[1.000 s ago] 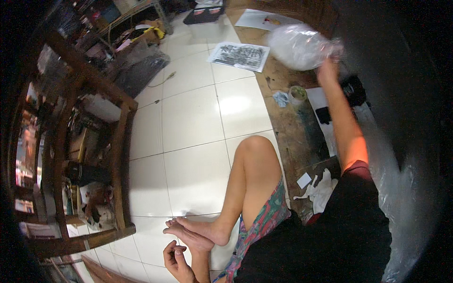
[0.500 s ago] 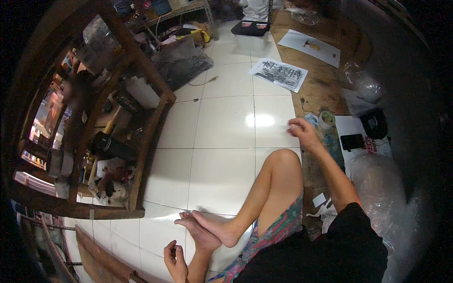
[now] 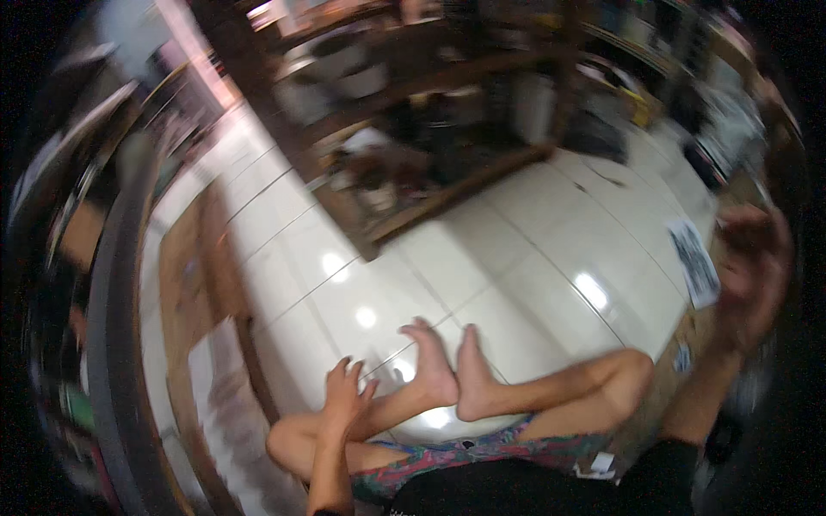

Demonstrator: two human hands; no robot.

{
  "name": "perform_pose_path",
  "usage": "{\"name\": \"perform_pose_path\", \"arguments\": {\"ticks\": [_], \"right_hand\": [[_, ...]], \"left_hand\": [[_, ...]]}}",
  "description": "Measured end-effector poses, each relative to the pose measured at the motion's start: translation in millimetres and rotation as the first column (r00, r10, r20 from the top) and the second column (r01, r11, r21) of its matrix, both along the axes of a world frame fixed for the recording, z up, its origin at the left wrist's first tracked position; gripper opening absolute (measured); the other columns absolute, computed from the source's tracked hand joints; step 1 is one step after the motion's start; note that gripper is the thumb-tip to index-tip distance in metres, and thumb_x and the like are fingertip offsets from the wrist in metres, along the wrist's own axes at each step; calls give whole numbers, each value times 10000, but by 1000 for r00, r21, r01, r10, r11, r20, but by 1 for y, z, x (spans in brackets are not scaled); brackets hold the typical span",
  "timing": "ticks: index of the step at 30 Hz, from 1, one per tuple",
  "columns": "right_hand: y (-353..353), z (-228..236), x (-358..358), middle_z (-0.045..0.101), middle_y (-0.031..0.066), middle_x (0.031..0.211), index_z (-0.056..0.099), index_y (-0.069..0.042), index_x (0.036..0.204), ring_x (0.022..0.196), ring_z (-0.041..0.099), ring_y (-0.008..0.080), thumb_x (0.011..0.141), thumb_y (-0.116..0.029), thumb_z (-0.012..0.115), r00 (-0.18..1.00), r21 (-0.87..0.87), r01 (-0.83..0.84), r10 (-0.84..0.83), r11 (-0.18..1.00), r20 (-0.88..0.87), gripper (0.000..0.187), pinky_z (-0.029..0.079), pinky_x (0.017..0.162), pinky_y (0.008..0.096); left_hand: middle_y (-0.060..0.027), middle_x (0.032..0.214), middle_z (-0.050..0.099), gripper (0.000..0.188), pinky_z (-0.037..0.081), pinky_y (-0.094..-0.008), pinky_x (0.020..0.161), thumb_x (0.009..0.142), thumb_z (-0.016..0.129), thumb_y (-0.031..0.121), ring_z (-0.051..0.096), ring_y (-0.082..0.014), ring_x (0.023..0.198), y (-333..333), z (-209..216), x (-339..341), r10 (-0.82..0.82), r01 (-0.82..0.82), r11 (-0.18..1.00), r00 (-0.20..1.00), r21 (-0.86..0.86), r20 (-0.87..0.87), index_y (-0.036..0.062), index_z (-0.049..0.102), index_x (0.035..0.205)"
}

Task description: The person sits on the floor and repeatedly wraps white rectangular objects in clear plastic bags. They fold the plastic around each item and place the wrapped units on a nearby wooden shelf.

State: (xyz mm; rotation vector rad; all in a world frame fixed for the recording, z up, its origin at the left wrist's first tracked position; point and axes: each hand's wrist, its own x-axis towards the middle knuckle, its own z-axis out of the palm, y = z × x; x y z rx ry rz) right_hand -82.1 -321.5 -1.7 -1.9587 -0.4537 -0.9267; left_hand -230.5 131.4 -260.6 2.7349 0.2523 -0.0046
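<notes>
My left hand [image 3: 346, 391] is over my bent left leg, close to my bare feet [image 3: 434, 378], its fingers spread and nothing in them. At the far right my right hand [image 3: 753, 271] is raised, smeared by motion and in shade; its fingers seem bent, and whether they hold anything cannot be made out. Just left of it in the picture, a white sheet with a dark grey print [image 3: 693, 262] lies on the floor. My legs are folded on the tiles.
A dark wooden shelf unit [image 3: 465, 198] with cluttered goods stands ahead on the white tiled floor [image 3: 533, 258]. To the left are a brown board [image 3: 194, 258] and a pale, crumpled pile [image 3: 228, 387]. A small white card [image 3: 602, 463] lies by my right hip.
My view has swung left, so the shelf unit now sits in the middle. The left hand has opened its fingers and come over my leg. The right hand is higher and farther right.
</notes>
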Motion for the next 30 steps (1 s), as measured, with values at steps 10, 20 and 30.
{"name": "perform_pose_path", "arguments": {"ticks": [10, 20, 30], "right_hand": [[206, -118, -33, 613, 186, 1094, 550, 28, 1154, 1019, 594, 296, 941, -247, 494, 407, -372, -905, 669, 205, -622, 352, 469, 904, 393], [230, -174, -46, 625, 179, 1049, 560, 20, 1146, 959, 607, 292, 912, -245, 525, 343, -335, -934, 562, 122, -752, 356, 476, 853, 391], [175, -48, -18, 638, 172, 1003, 571, 12, 1139, 898, 620, 288, 884, -244, 556, 598, -493, -763, 747, 419, -291, 362, 483, 801, 389]], "left_hand": [[-243, 1334, 443, 486, 316, -569, 1024, 838, 622, 357, 423, -372, 1240, -2, -39, -15, 74, -77, 997, 994, -26, -83, 42, 563, 1203], [-258, 1323, 452, 481, 348, -493, 1018, 845, 609, 361, 462, -409, 1191, -5, -51, -38, 101, -107, 987, 993, -119, -56, 29, 573, 1192], [-257, 1320, 456, 489, 358, -484, 1013, 851, 605, 370, 463, -398, 1195, 25, -11, -43, 152, -150, 988, 986, -38, 71, 32, 568, 1203]]}}
